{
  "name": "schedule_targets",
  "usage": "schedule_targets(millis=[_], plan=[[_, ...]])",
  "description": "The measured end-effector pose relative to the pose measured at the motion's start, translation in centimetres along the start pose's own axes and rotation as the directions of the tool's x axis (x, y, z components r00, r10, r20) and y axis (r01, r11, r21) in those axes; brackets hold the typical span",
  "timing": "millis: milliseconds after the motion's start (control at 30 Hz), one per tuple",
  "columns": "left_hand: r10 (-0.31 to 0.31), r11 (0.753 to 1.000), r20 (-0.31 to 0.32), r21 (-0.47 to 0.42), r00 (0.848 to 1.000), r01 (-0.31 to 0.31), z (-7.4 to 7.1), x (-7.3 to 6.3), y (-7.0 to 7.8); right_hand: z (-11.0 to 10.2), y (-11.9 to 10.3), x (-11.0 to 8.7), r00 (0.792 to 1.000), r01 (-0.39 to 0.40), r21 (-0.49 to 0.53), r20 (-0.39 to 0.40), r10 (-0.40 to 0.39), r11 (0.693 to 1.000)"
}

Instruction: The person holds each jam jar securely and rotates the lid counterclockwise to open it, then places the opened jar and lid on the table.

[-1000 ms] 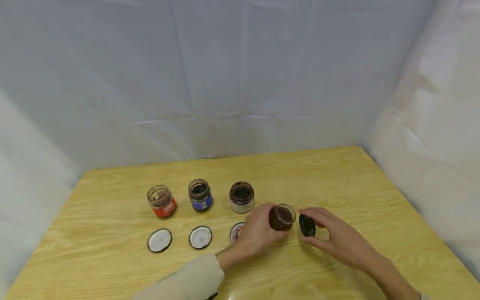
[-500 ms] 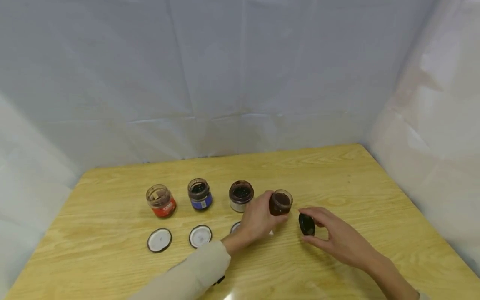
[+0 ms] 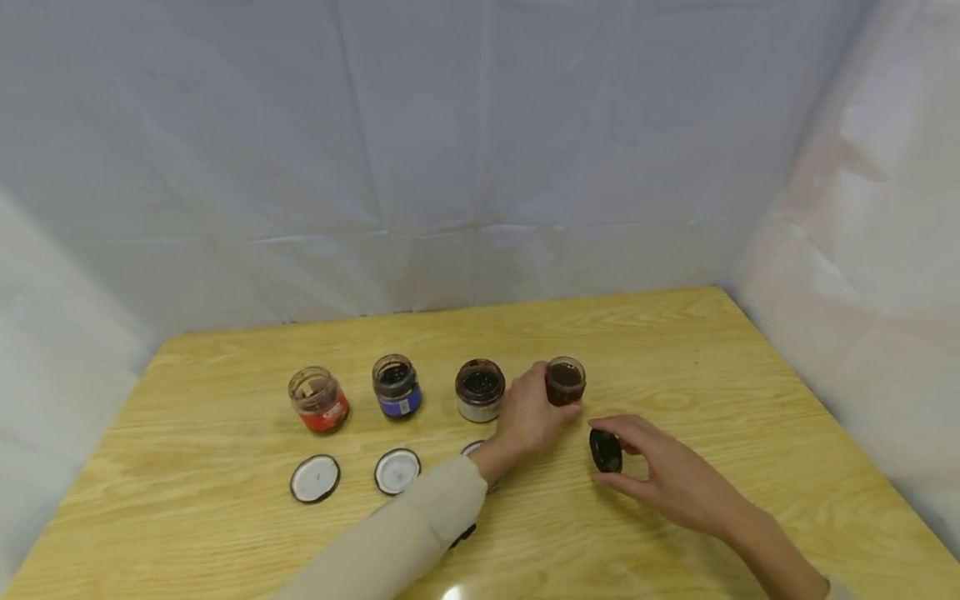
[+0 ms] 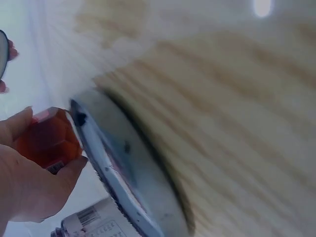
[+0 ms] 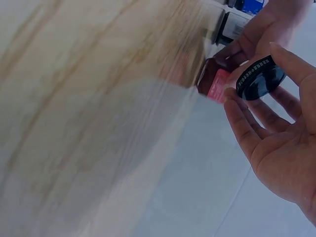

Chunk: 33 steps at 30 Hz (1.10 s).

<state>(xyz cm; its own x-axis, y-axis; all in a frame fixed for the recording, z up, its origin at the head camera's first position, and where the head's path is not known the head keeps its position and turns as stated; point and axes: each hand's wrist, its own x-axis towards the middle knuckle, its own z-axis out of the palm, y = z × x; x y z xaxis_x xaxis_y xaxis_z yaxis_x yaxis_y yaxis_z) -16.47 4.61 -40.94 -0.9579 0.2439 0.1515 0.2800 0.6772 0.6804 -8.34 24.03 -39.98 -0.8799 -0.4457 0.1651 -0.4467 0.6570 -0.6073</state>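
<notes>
My left hand (image 3: 531, 410) grips a small open glass jar (image 3: 565, 383) of dark reddish-brown contents, upright at the right end of a row of jars. In the left wrist view its faceted amber glass (image 4: 52, 138) shows between thumb and fingers. My right hand (image 3: 678, 482) holds a black lid (image 3: 606, 451) on edge by its rim, between thumb and fingers, nearer the front than the jar. White lettering runs along the rim of that lid (image 5: 260, 78) in the right wrist view. Just left of my left hand stands an open jar with a pale label (image 3: 480, 408).
Further left stand an open blue-labelled jar (image 3: 398, 400) and a red-labelled one (image 3: 324, 412). In front of them lie two upturned lids, the middle lid (image 3: 397, 472) and the left lid (image 3: 315, 478). A third lid (image 3: 472, 448) is partly hidden under my left wrist. White sheeting (image 3: 480, 167) surrounds the wooden table (image 3: 660, 350).
My left hand has carried the jar away from me, from beside the black lid back into line with the other jars. My right hand with the lid has shifted slightly left.
</notes>
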Motion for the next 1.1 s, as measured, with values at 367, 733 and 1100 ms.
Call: schedule_targets(millis=[367, 733, 1100], plan=[[-0.055, 0.993, 0.027, -0.101, 0.998, 0.057, 0.7, 1.4, -0.1, -0.1, 0.0, 0.2, 1.0, 0.012, -0.026, 0.02, -0.011, 1.0], [-0.067, 0.971, 0.072, -0.225, 0.995, 0.082, -0.6, 0.5, 0.4, -0.6, -0.4, 0.6, 0.992, -0.121, -0.019, 0.028, 0.121, 0.993], [0.258, 0.961, 0.022, 0.098, 0.966, -0.259, -4.9, -2.5, 0.9, -1.0, 0.4, 0.8, 0.997, -0.071, 0.129, -0.024, 0.074, 0.989]])
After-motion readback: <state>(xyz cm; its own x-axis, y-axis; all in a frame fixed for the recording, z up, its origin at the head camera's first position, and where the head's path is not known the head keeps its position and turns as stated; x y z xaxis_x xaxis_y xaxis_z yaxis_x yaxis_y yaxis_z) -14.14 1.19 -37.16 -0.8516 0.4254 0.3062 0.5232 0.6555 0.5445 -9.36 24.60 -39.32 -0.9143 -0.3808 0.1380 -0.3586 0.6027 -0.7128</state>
